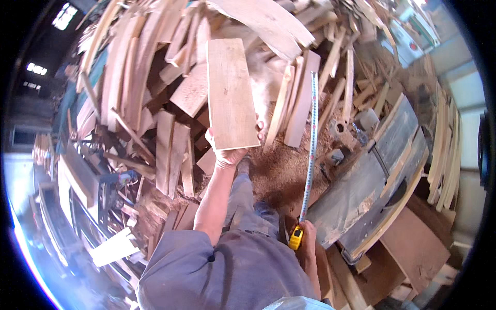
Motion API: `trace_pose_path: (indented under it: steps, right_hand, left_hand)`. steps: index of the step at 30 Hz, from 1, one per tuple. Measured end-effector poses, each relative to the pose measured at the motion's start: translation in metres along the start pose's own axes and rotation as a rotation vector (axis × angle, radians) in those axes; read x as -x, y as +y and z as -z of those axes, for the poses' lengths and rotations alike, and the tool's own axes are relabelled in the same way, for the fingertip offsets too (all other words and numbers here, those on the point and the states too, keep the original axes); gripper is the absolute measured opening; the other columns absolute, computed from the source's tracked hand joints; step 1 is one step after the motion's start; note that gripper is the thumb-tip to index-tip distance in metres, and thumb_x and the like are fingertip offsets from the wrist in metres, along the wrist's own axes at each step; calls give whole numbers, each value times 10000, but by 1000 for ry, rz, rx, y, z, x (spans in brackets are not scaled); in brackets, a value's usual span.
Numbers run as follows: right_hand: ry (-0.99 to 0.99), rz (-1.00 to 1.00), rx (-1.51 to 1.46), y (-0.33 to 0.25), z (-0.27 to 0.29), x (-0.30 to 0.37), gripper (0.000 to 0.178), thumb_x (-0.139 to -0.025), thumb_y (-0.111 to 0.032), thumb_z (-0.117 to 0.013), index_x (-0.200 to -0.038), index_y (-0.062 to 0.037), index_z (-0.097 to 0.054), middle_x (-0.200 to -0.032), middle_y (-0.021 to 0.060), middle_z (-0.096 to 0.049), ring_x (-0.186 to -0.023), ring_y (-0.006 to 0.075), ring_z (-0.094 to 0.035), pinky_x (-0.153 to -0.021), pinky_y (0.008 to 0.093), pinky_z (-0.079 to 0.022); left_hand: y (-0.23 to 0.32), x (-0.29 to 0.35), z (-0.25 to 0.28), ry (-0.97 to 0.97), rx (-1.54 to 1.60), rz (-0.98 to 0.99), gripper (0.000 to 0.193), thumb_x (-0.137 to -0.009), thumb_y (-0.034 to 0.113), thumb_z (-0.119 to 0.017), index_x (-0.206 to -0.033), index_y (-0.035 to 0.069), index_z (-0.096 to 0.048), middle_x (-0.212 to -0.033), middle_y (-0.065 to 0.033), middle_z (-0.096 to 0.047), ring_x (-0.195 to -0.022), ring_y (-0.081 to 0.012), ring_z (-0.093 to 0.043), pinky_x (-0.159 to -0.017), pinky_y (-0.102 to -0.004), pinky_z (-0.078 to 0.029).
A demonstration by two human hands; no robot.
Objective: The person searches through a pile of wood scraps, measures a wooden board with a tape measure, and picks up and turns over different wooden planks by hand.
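Note:
A pale, flat wooden board point(231, 93) is raised in front of me. My left hand point(231, 153) grips its near end from below, with fingertips showing at the right edge. Low on the right, my right hand point(307, 235) is wrapped round a yellow tape measure point(295, 238). Its long white blade point(311, 155) is pulled out and stretches forward, past the right side of the board and apart from it. The blade's far tip ends near a leaning plank point(305, 98).
Heaps of loose planks point(132, 67) and offcuts surround me ahead and to the left. Sawdust point(284, 173) covers the floor by my feet. To the right stands a grey metal machine table point(356, 191) with a wooden edge. More long strips point(443, 150) lean at the far right.

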State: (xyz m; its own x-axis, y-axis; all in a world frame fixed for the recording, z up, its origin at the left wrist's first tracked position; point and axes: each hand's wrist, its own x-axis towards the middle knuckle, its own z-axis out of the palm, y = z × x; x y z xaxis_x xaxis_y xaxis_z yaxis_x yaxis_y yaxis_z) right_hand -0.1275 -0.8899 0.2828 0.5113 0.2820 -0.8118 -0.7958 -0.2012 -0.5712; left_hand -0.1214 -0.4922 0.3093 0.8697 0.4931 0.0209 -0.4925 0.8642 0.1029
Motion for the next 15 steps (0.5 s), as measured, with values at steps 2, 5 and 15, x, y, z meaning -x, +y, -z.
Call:
trace_pose_path:
  steps: [2,5,15]
  right_hand:
    - [-5,37,4,28,38,-13,160,-874,-165,-553,-868,-16,-612,-698,75,-608,-574,185,-599,-555,305,-508]
    - [-49,175,165,15,44,-8,160,-873,-171,-559,-842,-20,-602,-671,74,-590,-567,190,-591,-540,318,-505]
    - [-233,662,771,9,33,-20,128,-902,-105,-586,-939,18,-591,-828,164,-628,-759,270,-641,-674,349,-508]
  left_hand:
    - [-6,17,-31,-108,23,-12,1118,-602,569,-838,-1423,-38,-382,-1256,-282,-507,-1121,-443,-537,-876,-563,-529]
    - [4,48,-34,-174,50,-10,1211,-570,576,-883,-1505,50,-322,-1388,-285,-459,-1201,-464,-505,-913,-599,-505]
    - [66,137,-30,84,-73,-102,913,-723,460,-813,-1432,22,-440,-1281,-249,-575,-1143,-391,-606,-897,-522,-562]
